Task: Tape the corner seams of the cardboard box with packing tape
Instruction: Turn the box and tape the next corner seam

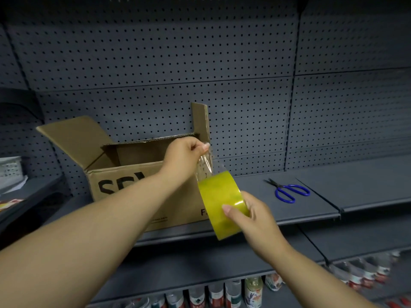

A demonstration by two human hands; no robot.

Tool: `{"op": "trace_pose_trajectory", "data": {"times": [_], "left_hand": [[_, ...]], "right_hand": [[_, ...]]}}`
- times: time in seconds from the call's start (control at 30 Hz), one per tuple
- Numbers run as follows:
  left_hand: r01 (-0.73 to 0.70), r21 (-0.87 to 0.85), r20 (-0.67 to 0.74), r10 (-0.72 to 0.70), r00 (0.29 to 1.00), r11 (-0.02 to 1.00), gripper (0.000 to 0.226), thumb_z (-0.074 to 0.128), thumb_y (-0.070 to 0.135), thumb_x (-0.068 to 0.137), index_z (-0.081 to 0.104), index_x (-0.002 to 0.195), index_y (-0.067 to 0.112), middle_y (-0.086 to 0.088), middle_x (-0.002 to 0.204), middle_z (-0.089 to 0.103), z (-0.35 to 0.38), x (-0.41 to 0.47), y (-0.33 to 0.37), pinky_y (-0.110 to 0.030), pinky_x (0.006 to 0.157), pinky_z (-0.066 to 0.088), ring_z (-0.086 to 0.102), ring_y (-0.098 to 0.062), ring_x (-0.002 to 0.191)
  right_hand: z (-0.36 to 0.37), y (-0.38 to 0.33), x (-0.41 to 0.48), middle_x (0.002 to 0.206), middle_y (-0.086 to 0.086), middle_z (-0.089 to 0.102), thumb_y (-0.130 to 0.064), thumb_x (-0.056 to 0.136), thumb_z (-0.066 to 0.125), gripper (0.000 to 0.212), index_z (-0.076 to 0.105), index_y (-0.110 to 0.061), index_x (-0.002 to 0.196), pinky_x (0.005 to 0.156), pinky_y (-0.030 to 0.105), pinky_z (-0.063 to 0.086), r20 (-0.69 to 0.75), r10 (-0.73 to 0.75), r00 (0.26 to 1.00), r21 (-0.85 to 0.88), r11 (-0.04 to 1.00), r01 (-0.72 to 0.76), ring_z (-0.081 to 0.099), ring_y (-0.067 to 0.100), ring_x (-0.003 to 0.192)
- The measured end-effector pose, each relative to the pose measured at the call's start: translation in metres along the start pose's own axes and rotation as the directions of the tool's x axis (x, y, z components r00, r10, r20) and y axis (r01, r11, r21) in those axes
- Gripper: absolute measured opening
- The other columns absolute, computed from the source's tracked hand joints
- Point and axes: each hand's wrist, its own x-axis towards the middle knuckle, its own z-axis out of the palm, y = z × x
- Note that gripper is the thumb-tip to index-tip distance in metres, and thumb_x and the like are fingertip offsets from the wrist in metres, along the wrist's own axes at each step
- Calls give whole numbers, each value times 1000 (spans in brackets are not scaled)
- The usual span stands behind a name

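Observation:
An open brown cardboard box (124, 181) with black lettering stands on the grey shelf (278, 210), its flaps up. My right hand (255, 216) grips a yellowish roll of packing tape (220, 201) in front of the box's right front corner. My left hand (184, 156) pinches the free end of the clear tape strip (204, 165), pulled up from the roll beside the box's upper right corner. My left forearm hides part of the box front.
Blue-handled scissors (289, 192) lie on the shelf to the right of the box. A perforated grey back panel (222, 63) rises behind. Several bottles (253, 290) stand on the lower shelf. Papers and a tray (11, 172) sit at the far left.

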Motion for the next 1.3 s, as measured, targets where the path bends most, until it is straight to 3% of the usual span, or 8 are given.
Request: {"op": "trace_pose_trajectory", "data": {"times": [0.23, 0.4, 0.5, 0.63, 0.8, 0.9, 1.07, 1.3], "left_hand": [[49, 75, -6, -49, 999, 996, 25, 52, 28, 93, 57, 70, 18, 3, 64, 55, 20, 17, -2, -19, 51, 35, 48, -5, 55], [402, -342, 252, -329, 910, 849, 29, 41, 30, 97, 55, 81, 11, -5, 66, 65, 18, 26, -1, -20, 48, 53, 63, -10, 49], [475, -338, 341, -364, 867, 813, 24, 49, 29, 94, 59, 85, 9, -5, 67, 68, 14, 32, 0, -23, 52, 54, 65, -13, 54], [390, -291, 312, -298, 902, 874, 8, 56, 13, 91, 57, 83, 9, -6, 68, 65, 17, 33, -3, -18, 48, 51, 62, -9, 51], [117, 126, 73, -126, 989, 985, 10, 61, 20, 87, 61, 78, 17, 2, 70, 63, 29, 37, -9, -18, 54, 45, 64, -10, 64], [15, 315, 14, -20, 1000, 949, 10, 65, 25, 84, 66, 80, 16, 4, 79, 62, 35, 39, -13, -24, 64, 41, 56, -10, 73], [-74, 441, 14, 76, 997, 894, 13, 66, 21, 83, 66, 85, 8, -2, 85, 56, 40, 43, -13, -21, 63, 31, 51, -14, 76], [-130, 674, 169, 19, 985, 727, 28, 62, 33, 85, 53, 85, 7, -10, 94, 55, 45, 49, -10, -32, 74, 40, 54, -25, 86]], "right_hand": [[-32, 5, 12, 75, -7, 71, -33, 73, 60, 18, 66, -18, 82, 65, 20, 50, 25, 45, 999, 98, 994, -47, 64, 6, 72], [-43, 10, 29, 70, 6, 61, -37, 69, 62, 38, 58, -2, 82, 64, 35, 46, -8, 66, 998, 74, 995, -65, 56, 17, 67], [-44, 16, 35, 65, -2, 63, -36, 69, 62, 34, 59, -4, 80, 61, 32, 47, 11, 92, 996, 98, 991, -93, 58, 12, 64], [-44, 22, 40, 67, -2, 63, -39, 69, 62, 36, 59, -5, 81, 62, 33, 48, 28, 103, 994, 83, 991, -105, 58, 13, 64], [-34, 26, 43, 70, 1, 64, -42, 69, 61, 33, 60, -10, 77, 68, 41, 51, 28, 110, 993, 75, 991, -112, 58, 17, 68], [-25, 29, 43, 77, 13, 67, -44, 70, 60, 37, 59, -8, 80, 74, 49, 51, 21, 120, 993, 86, 989, -122, 60, 22, 73], [-9, 35, 43, 72, -5, 66, -47, 70, 60, 29, 62, -19, 80, 76, 48, 52, 1, 156, 988, 154, 976, -154, 60, 12, 71], [-1, 45, 44, 71, -5, 66, -58, 63, 60, 35, 63, -27, 78, 76, 49, 53, -16, 195, 981, 198, 962, -188, 60, 13, 70]]}}
